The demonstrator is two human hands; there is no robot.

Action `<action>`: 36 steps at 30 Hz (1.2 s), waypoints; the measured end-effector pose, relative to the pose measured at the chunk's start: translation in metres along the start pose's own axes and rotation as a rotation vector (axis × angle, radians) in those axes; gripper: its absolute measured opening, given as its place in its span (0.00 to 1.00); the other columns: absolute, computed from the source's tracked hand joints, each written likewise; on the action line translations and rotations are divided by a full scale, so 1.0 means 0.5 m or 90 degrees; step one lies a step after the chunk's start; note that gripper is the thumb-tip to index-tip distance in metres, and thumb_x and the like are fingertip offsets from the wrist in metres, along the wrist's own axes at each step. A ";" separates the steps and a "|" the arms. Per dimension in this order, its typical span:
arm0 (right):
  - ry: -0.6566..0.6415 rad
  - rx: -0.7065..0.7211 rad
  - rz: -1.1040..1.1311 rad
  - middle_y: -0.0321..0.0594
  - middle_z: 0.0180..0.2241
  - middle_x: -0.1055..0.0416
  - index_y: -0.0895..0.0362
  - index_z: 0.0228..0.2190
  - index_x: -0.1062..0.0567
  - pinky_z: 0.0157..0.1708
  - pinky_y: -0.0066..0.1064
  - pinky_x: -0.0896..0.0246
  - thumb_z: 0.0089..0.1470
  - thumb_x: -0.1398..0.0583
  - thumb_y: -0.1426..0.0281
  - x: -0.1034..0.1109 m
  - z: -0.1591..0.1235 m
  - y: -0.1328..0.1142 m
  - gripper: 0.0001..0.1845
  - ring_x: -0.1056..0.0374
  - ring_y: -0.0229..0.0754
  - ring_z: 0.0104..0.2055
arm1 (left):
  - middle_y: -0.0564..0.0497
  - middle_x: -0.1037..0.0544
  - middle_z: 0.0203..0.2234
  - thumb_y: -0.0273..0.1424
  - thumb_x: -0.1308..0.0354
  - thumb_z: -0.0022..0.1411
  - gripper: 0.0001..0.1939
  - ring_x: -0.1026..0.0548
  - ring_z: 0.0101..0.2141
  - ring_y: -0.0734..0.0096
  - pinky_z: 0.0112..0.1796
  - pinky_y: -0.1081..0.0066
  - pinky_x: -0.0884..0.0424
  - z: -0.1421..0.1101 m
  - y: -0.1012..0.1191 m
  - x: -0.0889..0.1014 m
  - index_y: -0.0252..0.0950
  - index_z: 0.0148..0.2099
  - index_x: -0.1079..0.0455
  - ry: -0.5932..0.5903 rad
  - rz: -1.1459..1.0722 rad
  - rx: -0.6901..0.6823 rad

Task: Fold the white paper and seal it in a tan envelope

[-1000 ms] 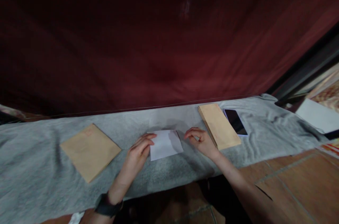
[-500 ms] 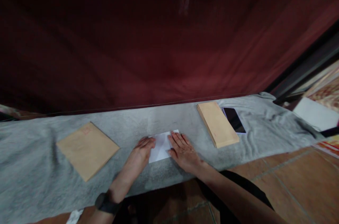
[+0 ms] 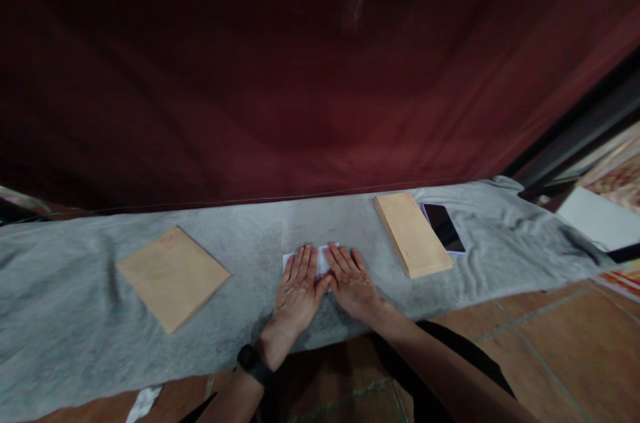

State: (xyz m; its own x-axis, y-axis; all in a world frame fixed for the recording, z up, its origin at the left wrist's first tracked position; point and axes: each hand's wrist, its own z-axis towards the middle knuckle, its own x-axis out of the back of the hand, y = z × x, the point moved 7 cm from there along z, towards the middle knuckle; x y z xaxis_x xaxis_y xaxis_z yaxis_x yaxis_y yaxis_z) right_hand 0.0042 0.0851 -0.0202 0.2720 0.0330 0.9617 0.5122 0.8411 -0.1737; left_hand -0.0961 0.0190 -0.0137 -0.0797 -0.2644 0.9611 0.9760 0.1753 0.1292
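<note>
A small folded white paper (image 3: 321, 258) lies on the grey cloth (image 3: 250, 243), mostly covered by both my hands. My left hand (image 3: 297, 289) lies flat on its left part, fingers stretched forward, a dark watch on the wrist. Beside it, thumbs nearly touching, my right hand (image 3: 353, 279) presses flat on the paper's right part, fingers spread. Only a strip of paper shows between and above the fingers.
A tan envelope (image 3: 173, 275) lies on the cloth to the left. A stack of tan envelopes (image 3: 413, 233) sits to the right with a dark phone (image 3: 444, 227) beside it. A dark red curtain hangs behind. White sheets (image 3: 597, 219) lie at far right on the tiled floor.
My right hand came from beside the envelope stack onto the paper. My left hand then slid from the paper's left edge onto it, so both palms now lie flat on it.
</note>
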 end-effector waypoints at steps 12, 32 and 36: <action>-0.034 -0.043 -0.019 0.43 0.68 0.53 0.62 0.67 0.49 0.68 0.48 0.63 0.69 0.55 0.59 0.009 -0.016 0.053 0.32 0.55 0.49 0.70 | 0.35 0.43 0.67 0.49 0.61 0.69 0.38 0.46 0.66 0.53 0.63 0.52 0.45 -0.032 -0.057 -0.003 0.25 0.69 0.48 0.014 0.058 0.077; 0.037 0.060 0.014 0.46 0.68 0.51 0.60 0.66 0.45 0.67 0.43 0.57 0.67 0.51 0.62 -0.001 0.012 -0.048 0.30 0.52 0.46 0.69 | 0.40 0.46 0.68 0.40 0.59 0.70 0.32 0.48 0.67 0.57 0.65 0.53 0.50 -0.046 -0.070 0.008 0.30 0.70 0.49 -0.039 0.042 0.096; 0.043 0.029 -0.005 0.49 0.68 0.50 0.63 0.66 0.45 0.67 0.44 0.56 0.67 0.50 0.60 0.000 0.009 -0.031 0.32 0.52 0.48 0.69 | 0.39 0.46 0.68 0.45 0.61 0.70 0.35 0.48 0.67 0.56 0.65 0.52 0.51 -0.051 -0.079 0.016 0.28 0.70 0.50 -0.065 0.038 0.127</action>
State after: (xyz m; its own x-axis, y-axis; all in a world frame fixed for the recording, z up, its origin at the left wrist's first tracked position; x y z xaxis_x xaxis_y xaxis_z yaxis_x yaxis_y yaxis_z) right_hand -0.0072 0.0744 -0.0166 0.3234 -0.0092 0.9462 0.4776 0.8648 -0.1549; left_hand -0.1302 -0.0143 -0.0174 -0.0526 -0.1528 0.9869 0.9211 0.3742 0.1070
